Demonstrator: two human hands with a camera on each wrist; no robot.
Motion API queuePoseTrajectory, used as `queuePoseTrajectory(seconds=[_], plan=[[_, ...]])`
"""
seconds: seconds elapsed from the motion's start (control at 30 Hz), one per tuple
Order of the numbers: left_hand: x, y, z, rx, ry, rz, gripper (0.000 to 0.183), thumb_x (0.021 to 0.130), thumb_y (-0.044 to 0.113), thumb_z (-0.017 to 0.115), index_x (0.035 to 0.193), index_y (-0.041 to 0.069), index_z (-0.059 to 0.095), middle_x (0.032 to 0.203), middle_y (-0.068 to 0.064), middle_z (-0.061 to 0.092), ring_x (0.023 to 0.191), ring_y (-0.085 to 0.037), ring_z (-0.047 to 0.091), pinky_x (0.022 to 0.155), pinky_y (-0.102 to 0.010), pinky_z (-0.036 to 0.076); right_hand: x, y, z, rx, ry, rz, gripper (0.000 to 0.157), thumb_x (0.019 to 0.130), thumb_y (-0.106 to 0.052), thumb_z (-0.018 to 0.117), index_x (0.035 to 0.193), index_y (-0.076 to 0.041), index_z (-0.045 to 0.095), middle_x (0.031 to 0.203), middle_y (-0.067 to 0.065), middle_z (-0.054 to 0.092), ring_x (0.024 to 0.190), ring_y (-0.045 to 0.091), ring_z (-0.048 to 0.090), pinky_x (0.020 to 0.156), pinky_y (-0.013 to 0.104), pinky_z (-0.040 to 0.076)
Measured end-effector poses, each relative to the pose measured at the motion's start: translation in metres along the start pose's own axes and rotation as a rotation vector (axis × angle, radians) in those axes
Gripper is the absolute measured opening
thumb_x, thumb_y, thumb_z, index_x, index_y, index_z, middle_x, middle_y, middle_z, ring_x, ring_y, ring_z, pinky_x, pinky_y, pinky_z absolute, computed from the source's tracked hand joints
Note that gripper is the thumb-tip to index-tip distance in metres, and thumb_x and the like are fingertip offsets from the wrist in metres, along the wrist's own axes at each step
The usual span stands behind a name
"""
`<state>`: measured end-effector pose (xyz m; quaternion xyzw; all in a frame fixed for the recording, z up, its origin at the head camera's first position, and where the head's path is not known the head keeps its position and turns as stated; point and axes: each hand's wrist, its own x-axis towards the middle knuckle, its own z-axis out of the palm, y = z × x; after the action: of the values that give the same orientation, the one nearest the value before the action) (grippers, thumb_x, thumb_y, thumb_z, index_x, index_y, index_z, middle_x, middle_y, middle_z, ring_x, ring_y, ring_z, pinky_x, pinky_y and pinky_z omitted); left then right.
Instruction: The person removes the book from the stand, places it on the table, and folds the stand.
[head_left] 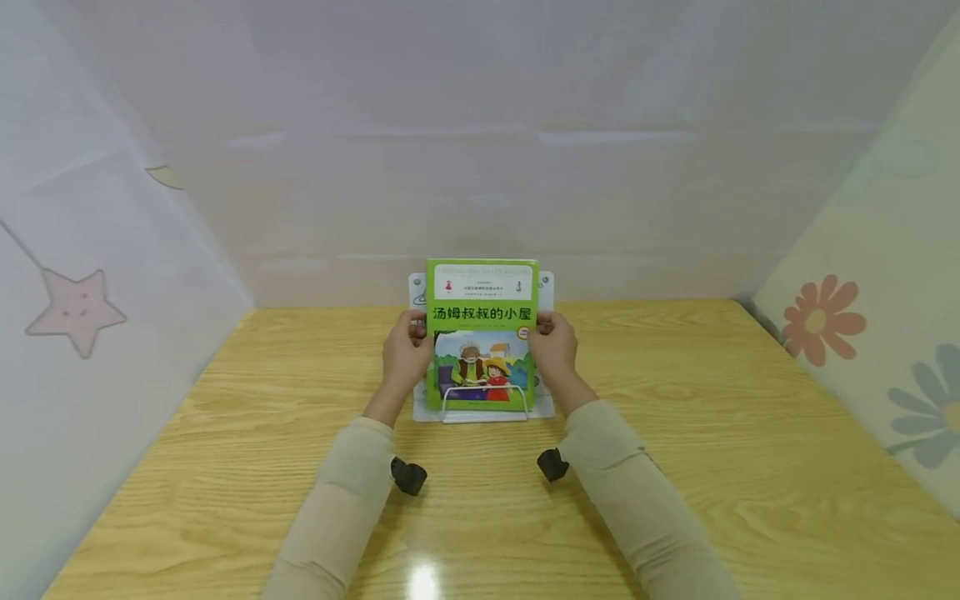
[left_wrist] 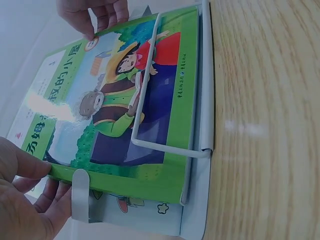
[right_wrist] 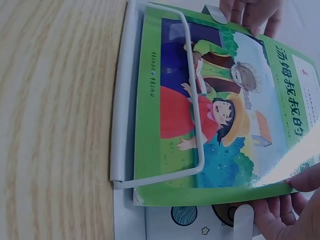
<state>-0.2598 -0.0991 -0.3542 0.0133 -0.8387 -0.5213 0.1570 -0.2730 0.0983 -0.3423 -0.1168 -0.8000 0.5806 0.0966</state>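
A green-framed children's picture book (head_left: 483, 321) stands tilted back on a white book stand (head_left: 547, 292) with cartoon prints. Its lower part sits behind the stand's white wire bar (left_wrist: 143, 95). My left hand (head_left: 407, 350) pinches the book's left edge, thumb on the cover and the other fingers behind. On the opposite edge my right hand (head_left: 555, 350) pinches in the same way, its thumb (right_wrist: 306, 179) on the cover's rim. A pale side tab (left_wrist: 80, 195) of the stand lies close by the left fingers, and another tab (right_wrist: 243, 222) by the right ones.
The stand rests on a wood-grain table (head_left: 675, 400) toward its back edge. Pale cloth walls (head_left: 480, 167) enclose the table, with a pink star (head_left: 77, 312) on the left and flowers (head_left: 821, 321) on the right. Each sleeve carries a small black camera (head_left: 408, 477).
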Motion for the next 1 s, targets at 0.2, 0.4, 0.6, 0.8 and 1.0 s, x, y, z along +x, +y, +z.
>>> queuePoseTrajectory(seconds=[0.2, 0.4, 0.6, 0.8, 1.0], plan=[[0.001, 0.000, -0.002, -0.052, 0.000, -0.019, 0.035, 0.077, -0.006, 0.052, 0.110, 0.007, 0.049, 0.087, -0.012, 0.053, 0.078, -0.023, 0.050, 0.068, -0.031, 0.046, 0.003, -0.004, -0.002, 0.079, -0.028, 0.049, 0.030, 0.080, 0.002, 0.052, 0.109, 0.002, 0.051, 0.097, 0.012, 0.049, 0.091, 0.020, 0.045, 0.077, 0.026, 0.042], [0.001, 0.001, -0.002, -0.107, 0.001, -0.025, 0.034, 0.076, -0.008, 0.052, 0.108, 0.005, 0.049, 0.087, -0.013, 0.052, 0.079, -0.024, 0.050, 0.069, -0.031, 0.046, 0.005, -0.007, -0.005, 0.103, -0.042, 0.073, 0.027, 0.081, 0.000, 0.052, 0.108, -0.001, 0.054, 0.097, 0.009, 0.048, 0.090, 0.019, 0.044, 0.077, 0.026, 0.042], [0.001, 0.003, -0.003, -0.122, 0.003, -0.027, 0.031, 0.077, -0.007, 0.053, 0.106, 0.004, 0.050, 0.087, -0.013, 0.052, 0.078, -0.024, 0.050, 0.069, -0.031, 0.046, 0.005, -0.011, -0.010, 0.094, -0.078, 0.068, 0.027, 0.083, -0.001, 0.051, 0.110, -0.002, 0.053, 0.099, 0.009, 0.048, 0.092, 0.019, 0.045, 0.077, 0.027, 0.044], [0.002, 0.007, -0.004, -0.123, 0.012, -0.004, 0.030, 0.077, -0.007, 0.054, 0.105, 0.004, 0.050, 0.086, -0.013, 0.052, 0.077, -0.024, 0.050, 0.068, -0.031, 0.046, 0.004, -0.017, -0.015, 0.068, -0.104, 0.021, 0.028, 0.083, -0.001, 0.051, 0.111, -0.001, 0.051, 0.104, 0.012, 0.049, 0.096, 0.022, 0.046, 0.080, 0.028, 0.043], [0.004, 0.013, -0.007, -0.135, 0.027, 0.017, 0.028, 0.077, -0.007, 0.054, 0.103, 0.004, 0.051, 0.086, -0.013, 0.052, 0.077, -0.024, 0.050, 0.068, -0.031, 0.045, 0.006, -0.022, -0.017, 0.070, -0.115, -0.025, 0.027, 0.083, 0.000, 0.050, 0.110, -0.001, 0.052, 0.102, 0.011, 0.050, 0.094, 0.022, 0.047, 0.077, 0.028, 0.044]])
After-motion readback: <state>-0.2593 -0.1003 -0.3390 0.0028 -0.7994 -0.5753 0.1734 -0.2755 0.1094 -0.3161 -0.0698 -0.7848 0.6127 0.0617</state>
